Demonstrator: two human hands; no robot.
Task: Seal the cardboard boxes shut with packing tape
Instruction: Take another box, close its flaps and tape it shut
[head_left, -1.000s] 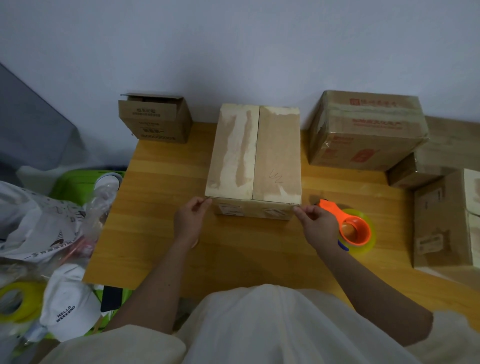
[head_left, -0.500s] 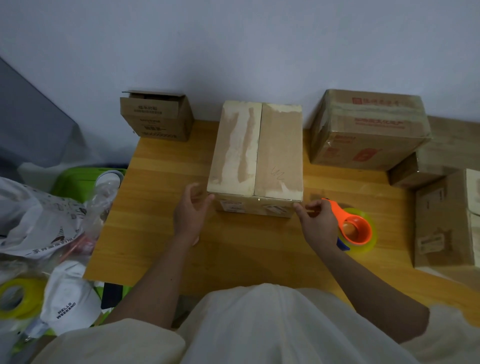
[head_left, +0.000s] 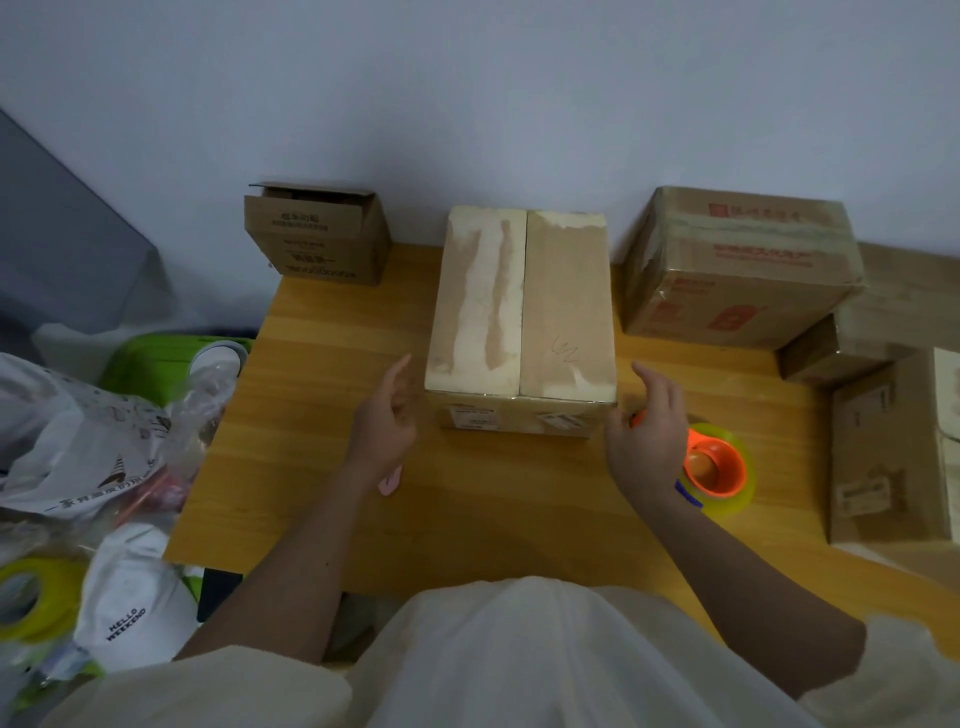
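Head view: the box (head_left: 521, 317) sits at the table's (head_left: 467, 519) centre, both top flaps down and meeting along a middle seam. The left hand (head_left: 382, 423) hovers at the box's 8 o'clock, fingers loose, gripping nothing and just clear of the side. The right hand (head_left: 647, 434) hovers at its 4 o'clock, likewise loose and empty. Under that wrist, at 4 o'clock, lies the tape dispenser (head_left: 714, 470), orange on a yellow-green roll. A small open box (head_left: 318, 236) stands at 10 o'clock, and stacked boxes (head_left: 737, 267) at 2 o'clock.
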